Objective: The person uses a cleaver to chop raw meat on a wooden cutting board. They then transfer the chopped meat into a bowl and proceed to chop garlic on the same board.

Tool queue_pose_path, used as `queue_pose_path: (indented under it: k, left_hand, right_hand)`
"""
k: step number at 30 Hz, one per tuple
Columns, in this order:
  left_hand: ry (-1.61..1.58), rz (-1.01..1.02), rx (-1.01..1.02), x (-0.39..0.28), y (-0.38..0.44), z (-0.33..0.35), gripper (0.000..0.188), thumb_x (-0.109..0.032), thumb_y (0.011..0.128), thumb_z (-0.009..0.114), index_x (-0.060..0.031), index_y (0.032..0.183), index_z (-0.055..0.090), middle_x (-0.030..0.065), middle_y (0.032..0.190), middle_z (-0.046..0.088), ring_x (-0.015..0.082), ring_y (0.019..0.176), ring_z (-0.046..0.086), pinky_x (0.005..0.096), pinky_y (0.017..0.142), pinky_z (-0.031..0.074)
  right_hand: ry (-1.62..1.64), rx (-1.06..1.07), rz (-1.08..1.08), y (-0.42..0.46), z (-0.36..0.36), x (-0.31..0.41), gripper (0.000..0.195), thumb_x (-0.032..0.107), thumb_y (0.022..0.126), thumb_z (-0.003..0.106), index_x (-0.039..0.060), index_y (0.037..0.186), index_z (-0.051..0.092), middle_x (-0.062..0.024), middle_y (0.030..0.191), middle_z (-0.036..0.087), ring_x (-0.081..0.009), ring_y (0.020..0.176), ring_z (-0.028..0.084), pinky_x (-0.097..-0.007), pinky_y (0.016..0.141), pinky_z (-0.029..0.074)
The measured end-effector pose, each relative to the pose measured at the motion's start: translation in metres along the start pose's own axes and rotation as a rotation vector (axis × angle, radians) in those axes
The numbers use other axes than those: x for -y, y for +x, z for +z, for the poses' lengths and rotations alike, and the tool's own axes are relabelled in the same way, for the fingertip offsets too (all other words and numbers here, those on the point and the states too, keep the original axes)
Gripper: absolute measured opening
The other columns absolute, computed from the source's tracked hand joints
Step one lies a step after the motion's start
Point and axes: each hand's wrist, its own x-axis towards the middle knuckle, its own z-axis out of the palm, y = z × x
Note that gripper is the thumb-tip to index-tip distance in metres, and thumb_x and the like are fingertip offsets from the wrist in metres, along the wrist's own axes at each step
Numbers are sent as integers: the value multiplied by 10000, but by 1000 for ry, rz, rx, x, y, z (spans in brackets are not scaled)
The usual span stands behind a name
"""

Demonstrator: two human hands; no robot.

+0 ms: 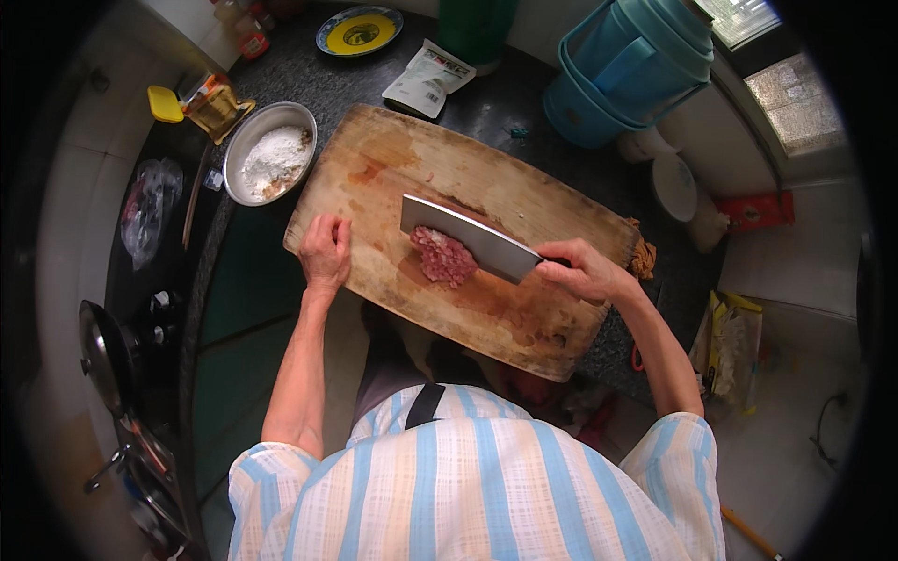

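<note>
A mound of minced raw meat [445, 257] lies on a thick wooden chopping board [547, 203] stained with reddish wet patches. My right hand [577, 266] grips the dark handle of a Chinese cleaver [477, 238]. Its broad steel blade slants across the board, just behind the meat and close against it. At the board's left edge rests my left hand [325, 251], its fingers curled into a fist with nothing visible in it. Whether those fingers hook under the edge is hidden.
A metal bowl with white powder [275, 160] stands left of the board. Behind are a seasoning pouch [429, 78], a yellow-centred plate [360, 31] and a blue insulated container [624, 70]. A crumpled brown cloth [642, 254] touches the right end. Pans [105, 357] are at the left.
</note>
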Motion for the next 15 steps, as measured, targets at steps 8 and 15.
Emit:
queue_pose_path:
  k: [8, 15]
  left_hand:
    - [-9, -7, 0, -2, 0, 0, 176, -198, 859, 645, -77, 789, 537, 87, 728, 530, 291, 654, 549, 395, 580, 434]
    - [-11, 12, -8, -3, 0, -2, 166, -195, 858, 642, -81, 796, 539, 80, 731, 530, 285, 653, 551, 391, 578, 437]
  right_hand:
    - [-370, -253, -301, -39, 46, 1, 339, 145, 890, 611, 38, 1210, 578, -177, 971, 646, -340, 859, 626, -360, 749, 502]
    - [-537, -327, -267, -47, 70, 2, 356, 154, 882, 624, 55, 1219, 566, -139, 827, 599, -310, 726, 610, -375, 629, 488]
